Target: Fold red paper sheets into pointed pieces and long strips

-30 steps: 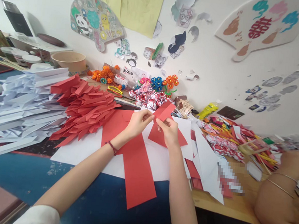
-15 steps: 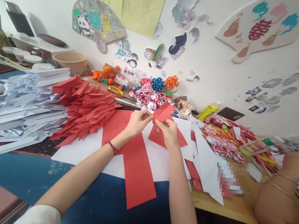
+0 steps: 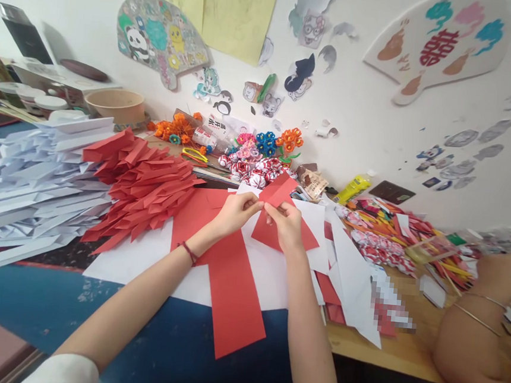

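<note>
Both hands meet over the table around a small piece of red paper (image 3: 279, 187) that has a crease in it. My left hand (image 3: 238, 211) pinches its near left corner between thumb and fingers. My right hand (image 3: 286, 220) grips its lower edge, thumb close to the left thumb. Beneath them lie a red paper sheet (image 3: 308, 235) and, nearer me, a long red paper strip (image 3: 236, 309) that hangs over the table's front edge. White paper sheets (image 3: 141, 265) are spread under these.
Piles of folded white paper strips (image 3: 54, 186) and folded red paper strips (image 3: 143, 188) stand at left. Paper flowers (image 3: 264, 144) line the wall. Another person's arm (image 3: 480, 330) rests at right beside loose white sheets (image 3: 355, 278). A round tub (image 3: 115, 105) stands behind.
My left fingertips have come closer to the right thumb, so they now touch or nearly touch on the red paper. The whole view has shifted slightly.
</note>
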`<state>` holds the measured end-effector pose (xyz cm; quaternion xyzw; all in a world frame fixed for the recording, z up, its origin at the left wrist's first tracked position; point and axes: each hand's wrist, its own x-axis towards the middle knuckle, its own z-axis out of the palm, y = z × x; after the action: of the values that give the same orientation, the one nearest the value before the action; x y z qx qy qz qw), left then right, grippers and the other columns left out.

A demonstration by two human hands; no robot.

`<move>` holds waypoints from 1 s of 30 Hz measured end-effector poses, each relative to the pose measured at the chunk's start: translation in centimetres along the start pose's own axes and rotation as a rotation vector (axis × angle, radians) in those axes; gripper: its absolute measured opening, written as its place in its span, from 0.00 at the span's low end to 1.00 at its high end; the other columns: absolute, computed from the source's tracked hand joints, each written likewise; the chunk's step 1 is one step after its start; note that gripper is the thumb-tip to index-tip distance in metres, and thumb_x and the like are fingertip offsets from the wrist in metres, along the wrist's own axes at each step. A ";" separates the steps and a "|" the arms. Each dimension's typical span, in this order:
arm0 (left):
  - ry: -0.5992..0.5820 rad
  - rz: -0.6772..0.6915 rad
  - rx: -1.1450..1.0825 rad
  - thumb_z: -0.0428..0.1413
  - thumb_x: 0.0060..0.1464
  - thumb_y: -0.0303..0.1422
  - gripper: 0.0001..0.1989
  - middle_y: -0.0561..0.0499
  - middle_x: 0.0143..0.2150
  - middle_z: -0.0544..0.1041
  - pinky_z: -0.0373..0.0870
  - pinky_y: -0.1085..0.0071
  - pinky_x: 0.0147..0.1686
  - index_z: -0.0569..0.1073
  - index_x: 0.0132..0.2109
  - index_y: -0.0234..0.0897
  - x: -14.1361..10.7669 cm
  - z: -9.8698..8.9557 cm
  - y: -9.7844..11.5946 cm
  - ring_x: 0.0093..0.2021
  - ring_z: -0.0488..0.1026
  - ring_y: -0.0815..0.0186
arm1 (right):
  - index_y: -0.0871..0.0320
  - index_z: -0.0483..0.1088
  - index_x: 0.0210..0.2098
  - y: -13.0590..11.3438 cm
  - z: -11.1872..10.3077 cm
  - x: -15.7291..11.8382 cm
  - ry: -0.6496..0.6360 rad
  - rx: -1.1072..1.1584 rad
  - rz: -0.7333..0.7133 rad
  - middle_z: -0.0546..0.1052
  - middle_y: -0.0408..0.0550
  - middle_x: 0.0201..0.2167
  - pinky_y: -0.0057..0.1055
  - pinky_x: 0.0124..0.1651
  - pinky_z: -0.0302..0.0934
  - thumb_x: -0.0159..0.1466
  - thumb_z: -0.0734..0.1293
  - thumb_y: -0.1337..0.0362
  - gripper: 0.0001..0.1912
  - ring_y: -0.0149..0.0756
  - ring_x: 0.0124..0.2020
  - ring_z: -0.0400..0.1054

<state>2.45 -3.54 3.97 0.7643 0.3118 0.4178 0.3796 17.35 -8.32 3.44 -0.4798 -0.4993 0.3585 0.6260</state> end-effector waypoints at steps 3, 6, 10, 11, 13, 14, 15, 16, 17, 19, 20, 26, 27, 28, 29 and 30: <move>-0.015 -0.003 0.007 0.51 0.57 0.42 0.16 0.57 0.22 0.62 0.52 0.74 0.24 0.66 0.28 0.35 -0.1 0.1 0.1 0.24 0.56 0.73 | 0.59 0.71 0.26 0.1 0.0 0.1 0.017 0.006 -0.009 0.67 0.40 0.18 0.28 0.26 0.55 0.55 0.71 0.58 0.10 0.28 0.21 0.59; -0.018 0.009 0.016 0.51 0.58 0.40 0.15 0.57 0.23 0.63 0.52 0.75 0.25 0.66 0.28 0.35 -0.1 0.1 0.2 0.24 0.57 0.72 | 0.59 0.70 0.25 0.0 -0.1 0.1 0.011 0.008 -0.006 0.68 0.41 0.18 0.28 0.26 0.56 0.55 0.71 0.59 0.10 0.28 0.21 0.60; 0.043 0.012 -0.009 0.49 0.59 0.38 0.13 0.55 0.25 0.68 0.56 0.75 0.27 0.69 0.30 0.35 -0.2 0.1 0.1 0.26 0.62 0.71 | 0.59 0.71 0.25 -0.2 -0.1 0.0 -0.021 -0.013 0.011 0.69 0.42 0.19 0.29 0.26 0.56 0.54 0.71 0.58 0.11 0.29 0.21 0.60; 0.066 0.015 -0.025 0.49 0.59 0.38 0.13 0.54 0.26 0.70 0.58 0.75 0.28 0.69 0.30 0.35 -0.2 0.1 0.0 0.27 0.63 0.71 | 0.59 0.71 0.26 -0.2 -0.2 -0.1 -0.032 -0.018 0.018 0.69 0.42 0.19 0.29 0.26 0.57 0.54 0.71 0.57 0.11 0.29 0.21 0.60; 0.104 0.024 -0.057 0.50 0.59 0.37 0.12 0.53 0.28 0.72 0.60 0.75 0.29 0.70 0.31 0.35 -0.2 0.2 0.0 0.28 0.65 0.71 | 0.59 0.71 0.26 -0.2 -0.2 -0.1 -0.047 -0.020 0.030 0.70 0.42 0.20 0.29 0.26 0.57 0.54 0.71 0.57 0.11 0.29 0.21 0.60; 0.116 0.022 -0.067 0.50 0.58 0.37 0.12 0.53 0.28 0.73 0.61 0.75 0.30 0.70 0.31 0.35 -0.2 0.2 0.0 0.28 0.66 0.71 | 0.59 0.71 0.26 -0.2 -0.3 -0.1 -0.050 -0.020 0.035 0.70 0.42 0.20 0.29 0.26 0.57 0.54 0.71 0.57 0.11 0.29 0.21 0.60; 0.131 0.016 -0.070 0.51 0.58 0.37 0.11 0.53 0.28 0.73 0.62 0.75 0.30 0.71 0.31 0.35 -0.2 0.2 -0.1 0.28 0.67 0.70 | 0.59 0.71 0.26 -0.2 -0.3 -0.1 -0.051 -0.020 0.038 0.70 0.42 0.20 0.29 0.26 0.57 0.54 0.71 0.57 0.11 0.29 0.21 0.61; 0.147 0.007 -0.070 0.51 0.58 0.37 0.12 0.53 0.28 0.73 0.62 0.75 0.30 0.71 0.31 0.36 -0.1 0.2 -0.2 0.28 0.67 0.70 | 0.59 0.71 0.26 -0.1 -0.4 0.0 -0.052 -0.022 0.039 0.70 0.42 0.20 0.29 0.26 0.56 0.54 0.72 0.58 0.11 0.29 0.20 0.61; 0.159 -0.001 -0.068 0.51 0.58 0.38 0.12 0.53 0.28 0.73 0.62 0.75 0.30 0.71 0.31 0.36 -0.1 0.2 -0.3 0.28 0.67 0.70 | 0.59 0.71 0.25 -0.1 -0.4 0.0 -0.056 -0.026 0.038 0.70 0.42 0.20 0.29 0.25 0.56 0.54 0.72 0.58 0.11 0.29 0.20 0.61; 0.172 -0.010 -0.067 0.52 0.57 0.38 0.11 0.53 0.28 0.73 0.63 0.75 0.30 0.71 0.32 0.36 0.0 0.1 -0.6 0.28 0.68 0.70 | 0.59 0.71 0.25 0.0 -0.4 0.0 -0.071 -0.037 0.038 0.71 0.43 0.21 0.29 0.25 0.56 0.54 0.71 0.58 0.10 0.28 0.20 0.61; 0.172 -0.009 -0.068 0.52 0.57 0.39 0.11 0.53 0.28 0.74 0.63 0.75 0.30 0.72 0.32 0.36 0.1 0.0 -0.7 0.29 0.68 0.70 | 0.60 0.72 0.26 0.0 -0.4 0.0 -0.084 -0.045 0.044 0.72 0.44 0.22 0.29 0.26 0.56 0.54 0.71 0.58 0.10 0.29 0.21 0.61; 0.154 -0.036 -0.083 0.52 0.57 0.41 0.14 0.52 0.26 0.73 0.64 0.75 0.27 0.71 0.31 0.36 0.0 -0.1 -0.8 0.26 0.68 0.70 | 0.60 0.73 0.32 0.3 -0.3 0.1 -0.055 -0.052 0.097 0.75 0.47 0.29 0.30 0.35 0.62 0.55 0.71 0.53 0.15 0.33 0.30 0.67; 0.133 -0.048 -0.095 0.52 0.57 0.42 0.14 0.52 0.26 0.73 0.64 0.75 0.26 0.71 0.31 0.35 0.0 -0.1 -0.8 0.25 0.68 0.70 | 0.60 0.73 0.32 0.4 -0.4 0.2 -0.031 -0.041 0.094 0.74 0.47 0.29 0.30 0.35 0.62 0.55 0.71 0.52 0.16 0.33 0.30 0.66; 0.100 -0.059 -0.104 0.52 0.56 0.42 0.14 0.52 0.26 0.74 0.64 0.75 0.26 0.71 0.31 0.35 0.0 -0.1 -0.7 0.24 0.68 0.70 | 0.60 0.72 0.32 0.5 -0.5 0.2 0.003 -0.035 0.087 0.74 0.46 0.29 0.30 0.34 0.61 0.55 0.71 0.52 0.16 0.33 0.30 0.66; 0.060 -0.063 -0.101 0.52 0.56 0.42 0.14 0.52 0.26 0.74 0.64 0.75 0.26 0.72 0.31 0.35 0.0 -0.1 -0.7 0.24 0.68 0.70 | 0.59 0.71 0.31 0.6 -0.6 0.3 0.047 -0.033 0.079 0.73 0.45 0.28 0.29 0.33 0.61 0.54 0.71 0.52 0.16 0.32 0.29 0.65; 0.022 -0.061 -0.084 0.53 0.56 0.41 0.14 0.51 0.26 0.75 0.64 0.75 0.26 0.72 0.31 0.35 0.0 0.0 -0.7 0.24 0.68 0.70 | 0.59 0.71 0.30 0.7 -0.7 0.4 0.092 -0.036 0.068 0.72 0.44 0.27 0.29 0.32 0.60 0.54 0.72 0.51 0.17 0.32 0.29 0.65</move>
<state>2.31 -3.22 3.41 0.7330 0.3212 0.4274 0.4205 18.13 -7.95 2.83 -0.5239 -0.4597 0.3479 0.6271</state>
